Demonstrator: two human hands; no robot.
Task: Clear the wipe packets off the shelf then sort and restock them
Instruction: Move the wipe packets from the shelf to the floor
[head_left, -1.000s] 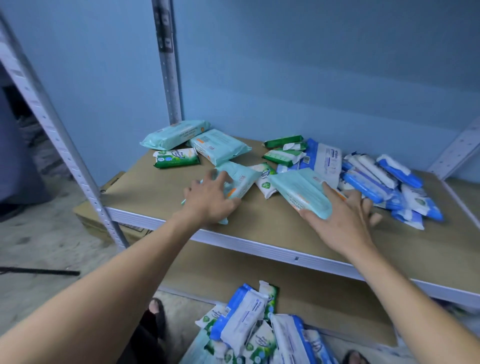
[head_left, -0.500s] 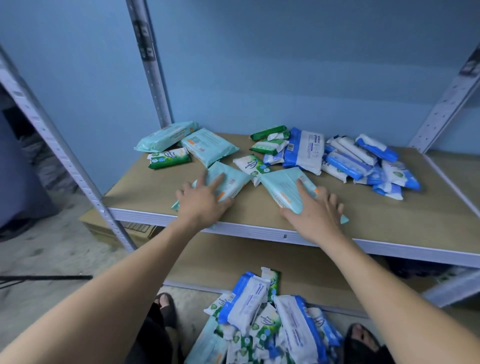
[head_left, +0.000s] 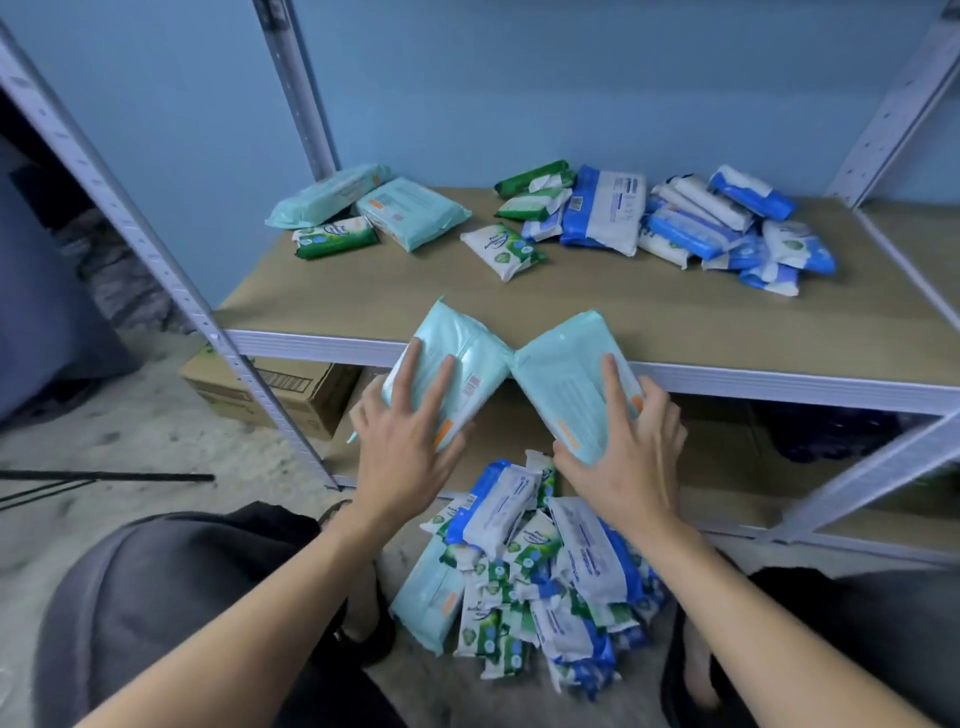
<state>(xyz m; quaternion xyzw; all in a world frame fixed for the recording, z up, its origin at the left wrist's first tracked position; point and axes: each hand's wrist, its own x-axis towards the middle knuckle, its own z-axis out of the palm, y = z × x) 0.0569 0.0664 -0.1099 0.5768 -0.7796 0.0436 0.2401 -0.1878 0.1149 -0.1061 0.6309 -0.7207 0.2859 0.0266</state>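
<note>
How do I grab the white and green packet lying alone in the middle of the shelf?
Reach down from the front and pinch the white and green packet across its narrow middle, thumb on one long edge, fingers on the other. It lies flat on the shelf with bare board along its front, so nothing should block you.

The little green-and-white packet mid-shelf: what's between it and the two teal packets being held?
Nothing. The head view shows only bare shelf board between the green-and-white packet and the teal packets at the front edge.
</note>
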